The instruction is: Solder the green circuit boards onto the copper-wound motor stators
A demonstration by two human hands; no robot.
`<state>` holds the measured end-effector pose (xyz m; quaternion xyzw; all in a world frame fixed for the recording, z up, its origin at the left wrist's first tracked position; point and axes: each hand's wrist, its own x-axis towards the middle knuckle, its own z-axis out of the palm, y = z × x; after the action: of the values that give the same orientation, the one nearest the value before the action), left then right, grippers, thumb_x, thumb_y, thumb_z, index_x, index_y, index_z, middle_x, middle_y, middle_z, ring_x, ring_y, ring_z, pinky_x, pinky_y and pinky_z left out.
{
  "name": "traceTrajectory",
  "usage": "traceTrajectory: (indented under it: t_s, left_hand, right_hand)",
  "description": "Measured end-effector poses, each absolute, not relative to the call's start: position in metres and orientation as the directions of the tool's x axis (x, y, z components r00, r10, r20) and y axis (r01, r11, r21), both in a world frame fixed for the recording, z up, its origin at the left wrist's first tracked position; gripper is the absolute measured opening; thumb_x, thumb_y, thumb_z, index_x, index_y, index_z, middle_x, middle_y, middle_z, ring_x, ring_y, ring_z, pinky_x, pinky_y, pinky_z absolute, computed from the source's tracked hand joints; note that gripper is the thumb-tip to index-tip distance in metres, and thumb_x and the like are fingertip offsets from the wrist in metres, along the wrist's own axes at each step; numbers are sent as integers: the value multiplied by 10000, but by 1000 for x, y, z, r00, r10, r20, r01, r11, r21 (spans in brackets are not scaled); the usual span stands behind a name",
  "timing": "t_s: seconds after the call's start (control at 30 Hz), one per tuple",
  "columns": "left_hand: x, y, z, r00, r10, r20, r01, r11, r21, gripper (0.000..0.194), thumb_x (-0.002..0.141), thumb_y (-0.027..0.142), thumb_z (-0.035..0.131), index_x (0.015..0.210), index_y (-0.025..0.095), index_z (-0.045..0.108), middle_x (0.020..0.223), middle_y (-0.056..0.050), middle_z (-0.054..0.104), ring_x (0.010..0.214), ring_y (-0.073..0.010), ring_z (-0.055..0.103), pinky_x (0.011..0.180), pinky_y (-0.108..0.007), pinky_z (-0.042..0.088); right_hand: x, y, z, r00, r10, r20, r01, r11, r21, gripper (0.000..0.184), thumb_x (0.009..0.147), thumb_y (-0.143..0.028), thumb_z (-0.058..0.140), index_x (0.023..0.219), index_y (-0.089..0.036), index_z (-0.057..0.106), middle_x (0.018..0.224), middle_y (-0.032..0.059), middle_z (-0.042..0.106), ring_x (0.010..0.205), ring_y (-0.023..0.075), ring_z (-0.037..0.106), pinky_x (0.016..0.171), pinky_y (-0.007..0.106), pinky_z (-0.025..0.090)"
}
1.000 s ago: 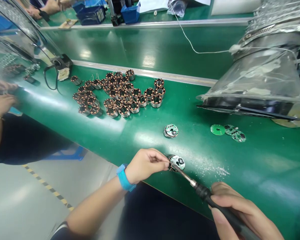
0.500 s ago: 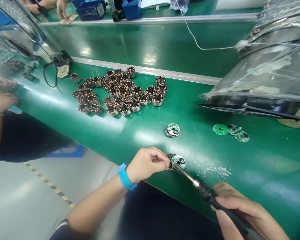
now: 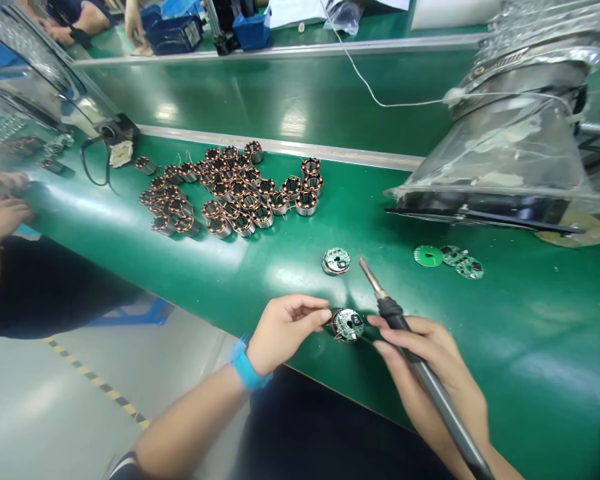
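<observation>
A motor stator with a round green circuit board on top (image 3: pixel 349 325) sits near the table's front edge. My left hand (image 3: pixel 285 333), with a blue wristband, pinches at the stator's left side, where thin copper wires stick out. In my right hand (image 3: pixel 440 373) is a soldering iron (image 3: pixel 415 353), its tip pointing up and away, clear of the board. The right thumb and fingertips reach close to the stator's right side; I cannot tell whether they touch it. Just behind stands a second stator with a board (image 3: pixel 337 261).
Several bare copper-wound stators (image 3: pixel 240 193) stand grouped at the back left. Loose circuit boards (image 3: pixel 429 256) lie at right, below a plastic fume hood (image 3: pixel 490 167). A soldering iron stand (image 3: pixel 117 137) is at the far left. A co-worker's hands (image 3: pixel 3 213) are at the left edge.
The soldering iron's tip has lifted off the board and swung up and away. My right hand has moved left, its fingers coming close to the stator. My left hand stays by it.
</observation>
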<state>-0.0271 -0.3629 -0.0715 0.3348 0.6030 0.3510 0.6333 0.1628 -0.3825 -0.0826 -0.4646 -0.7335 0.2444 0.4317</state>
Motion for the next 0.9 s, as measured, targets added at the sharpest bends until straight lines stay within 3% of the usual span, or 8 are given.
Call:
traceTrajectory:
  t_s: [0.13,0.23,0.33,0.43,0.53,0.67,0.77,0.9]
  left_hand:
    - [-18,-363,-78,-28,913,-407,61,408,911,125,745,225,682,827,140,721,790,-52,734,703,-153,659,678,-254,536]
    - [-18,-366,-82,-6,994,-113,280,111,954,147,818,217,607,896,156,716,847,-61,730,759,-166,664,714,-271,541]
    - [-28,-369,-80,285,933,221,572,-350,742,248,897,174,468,1028,154,677,893,-87,702,811,-179,643,739,-304,534]
    - [-38,-375,-73,556,813,171,634,-548,545,312,926,176,397,1162,132,596,979,-120,661,873,-204,619,764,-340,531]
    - [-40,-380,-66,527,845,95,596,-447,668,348,925,143,365,1221,162,549,1066,-120,609,961,-198,588,817,-338,519]
    - [-30,-384,-66,122,987,-104,390,48,919,275,888,166,466,1117,167,617,995,-93,618,885,-167,621,797,-295,524]
    - [-22,-383,-68,-15,922,-388,160,385,909,153,825,233,582,912,135,662,841,-61,652,724,-141,633,699,-258,531]
    - [-15,-379,-65,3,857,-516,55,515,855,99,780,231,629,779,133,640,682,-16,642,625,-106,588,626,-215,492]
  right_hand:
    - [147,-377,-91,-188,895,405,509,441,-739,324,750,-117,652,1025,-221,514,1012,59,590,967,174,578,812,328,479]
    - [145,-376,-92,-178,886,428,528,453,-718,313,756,-113,638,1014,-218,496,994,58,595,949,167,575,802,327,478]
    - [143,-376,-91,-171,877,448,549,463,-696,314,753,-108,631,1009,-216,485,977,60,590,940,169,569,791,330,478]
    - [140,-375,-91,-162,874,459,562,464,-684,321,755,-99,619,1015,-220,475,974,60,575,933,169,567,792,340,478]
    - [139,-375,-92,-166,870,464,567,469,-677,319,757,-98,612,1020,-217,478,980,64,566,936,170,565,797,344,476]
    - [153,-382,-89,-179,868,463,558,477,-679,290,761,-119,614,1016,-200,506,989,74,566,930,173,570,768,319,477]
    - [171,-392,-83,-179,873,454,499,478,-722,263,777,-83,562,1013,-197,544,938,56,590,886,159,585,753,291,475]
    - [190,-400,-71,-183,887,424,341,462,-819,311,758,-61,512,1044,-181,504,732,19,608,832,179,595,739,312,492]
